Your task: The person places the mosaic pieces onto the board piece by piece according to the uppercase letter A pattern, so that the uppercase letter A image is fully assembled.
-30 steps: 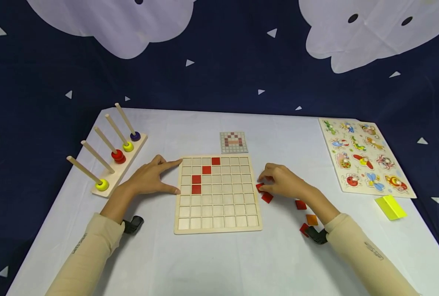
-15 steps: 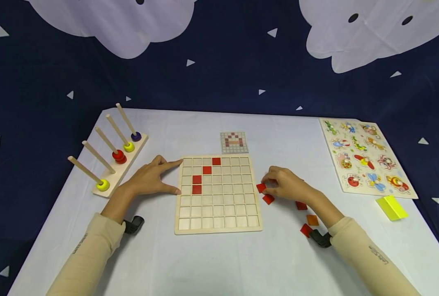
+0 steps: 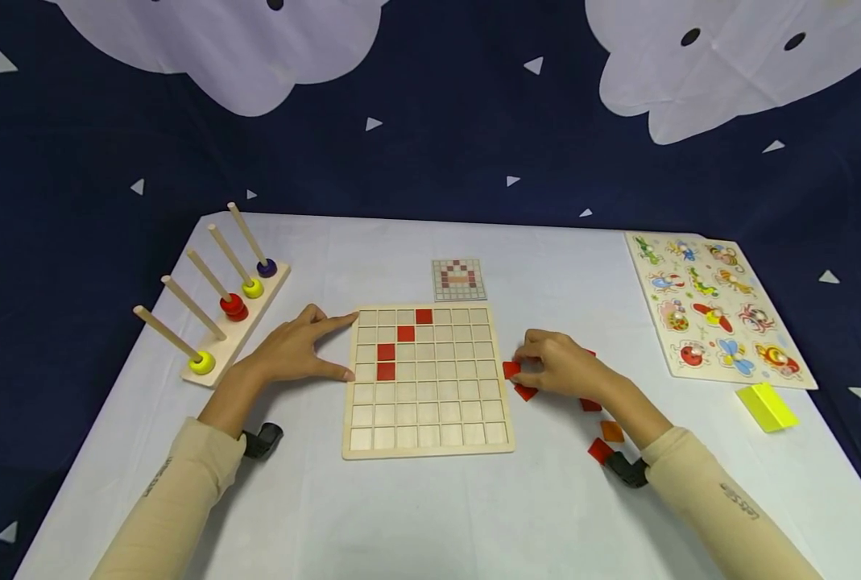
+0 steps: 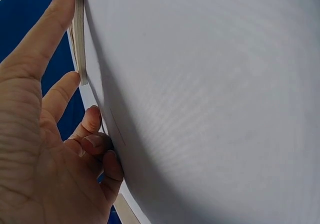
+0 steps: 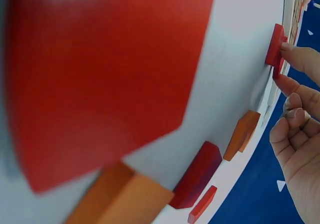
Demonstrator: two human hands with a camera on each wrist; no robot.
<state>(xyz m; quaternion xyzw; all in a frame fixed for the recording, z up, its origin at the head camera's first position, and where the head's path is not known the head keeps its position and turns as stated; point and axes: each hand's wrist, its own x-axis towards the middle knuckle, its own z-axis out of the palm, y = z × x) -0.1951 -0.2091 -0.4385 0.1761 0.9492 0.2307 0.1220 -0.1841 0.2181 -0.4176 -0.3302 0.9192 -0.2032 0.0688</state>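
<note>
A square wooden grid board lies mid-table, with several red tiles set in its upper left cells. My left hand rests at the board's left side. Its spread thumb and index finger touch that edge, while in the left wrist view the other fingers curl loosely. Just off the board's right edge, my right hand pinches a red tile between thumb and index finger. A second red tile lies beside it, partly under the hand.
Loose red tiles and an orange tile lie near the right wrist. A pattern card lies behind the board. A peg stand with rings is left; an insect puzzle and yellow block are right.
My right hand shifted slightly right and down, with its fingertips lifting off and coming back to the red tile by the board. My left hand has stayed put.
</note>
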